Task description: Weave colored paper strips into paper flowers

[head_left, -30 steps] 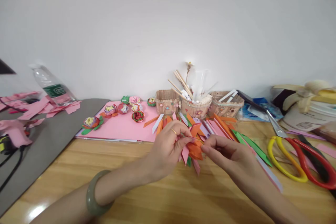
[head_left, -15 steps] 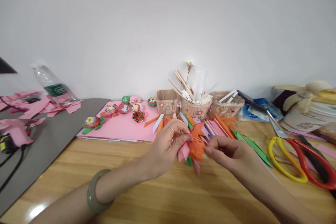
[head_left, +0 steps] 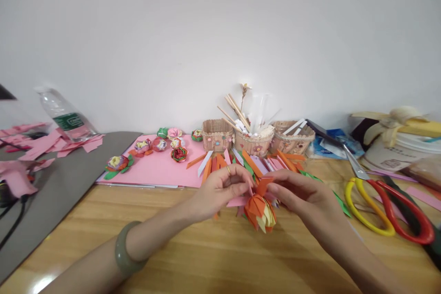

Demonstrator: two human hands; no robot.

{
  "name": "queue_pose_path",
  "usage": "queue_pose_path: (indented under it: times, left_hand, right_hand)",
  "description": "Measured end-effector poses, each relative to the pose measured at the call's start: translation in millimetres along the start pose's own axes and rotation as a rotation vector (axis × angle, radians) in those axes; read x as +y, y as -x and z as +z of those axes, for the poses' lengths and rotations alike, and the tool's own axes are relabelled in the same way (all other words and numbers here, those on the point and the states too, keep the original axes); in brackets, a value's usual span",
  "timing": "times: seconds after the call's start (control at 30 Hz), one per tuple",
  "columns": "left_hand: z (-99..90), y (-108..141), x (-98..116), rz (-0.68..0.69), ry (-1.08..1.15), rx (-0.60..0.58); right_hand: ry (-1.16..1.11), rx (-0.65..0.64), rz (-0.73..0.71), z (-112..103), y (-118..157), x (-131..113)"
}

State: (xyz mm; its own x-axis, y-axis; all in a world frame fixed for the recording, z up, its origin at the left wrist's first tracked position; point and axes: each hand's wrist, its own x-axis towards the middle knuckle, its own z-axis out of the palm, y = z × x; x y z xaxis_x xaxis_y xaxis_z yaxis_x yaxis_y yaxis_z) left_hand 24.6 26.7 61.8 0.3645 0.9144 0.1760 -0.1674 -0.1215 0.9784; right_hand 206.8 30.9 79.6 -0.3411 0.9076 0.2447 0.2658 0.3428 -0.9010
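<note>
An orange and pale yellow paper flower [head_left: 261, 213] hangs between my two hands, its layered petals facing down toward me. My left hand [head_left: 223, 190] pinches it from the left by a pink paper piece near its top. On the other side, my right hand [head_left: 299, 193] has thumb and fingers closed on an orange paper flap [head_left: 264, 185] of the same flower. Fingertips of both hands partly hide the folded pieces. Just behind lies a pile of folded paper strips [head_left: 220, 161] in orange, white, pink, purple and green.
Several finished paper flowers [head_left: 179, 154] rest on pink paper sheets [head_left: 165, 172]. Three small woven baskets [head_left: 217, 138] stand against the wall. Large scissors [head_left: 370, 204] lie at right, near a lidded tub [head_left: 396, 151]. At left are a bottle [head_left: 69, 119] and a pink glue gun [head_left: 15, 179].
The flower has turned so its orange and yellow petals face down toward me. My right hand has moved left and now grips the flower's orange flap. The view has shifted slightly.
</note>
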Motion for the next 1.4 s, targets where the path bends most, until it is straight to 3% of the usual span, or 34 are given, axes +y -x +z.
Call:
queue_pose_path:
  times: [0.17,0.33,0.47,0.9,1.03,1.17,1.4]
  left_hand:
    - [3.9,4,3,-0.018,-0.033,0.035]
    - [12.5,11,2,0.214,-0.419,0.162]
    - [16.0,13,-1,0.345,-0.472,0.182]
    - [17.8,13,-6,0.425,-0.554,0.268]
    - [20.2,14,-6,0.384,-0.549,0.304]
    - [20.2,15,-4,0.451,-0.562,0.288]
    - [13.3,11,2,0.563,-0.579,0.164]
  right_hand:
    - [0.205,0.11,-0.194,3,3,3]
    - [0.447,0.21,-0.549,5,7,7]
    - [0.608,0.293,-0.685,5,10,9]
    - [0.682,0.356,-0.796,6,9,10]
    - [0.605,0.292,-0.829,7,8,13]
    - [0.563,0.225,-0.86,5,8,14]
    - [0.412,0.1,-0.769,3,7,10]
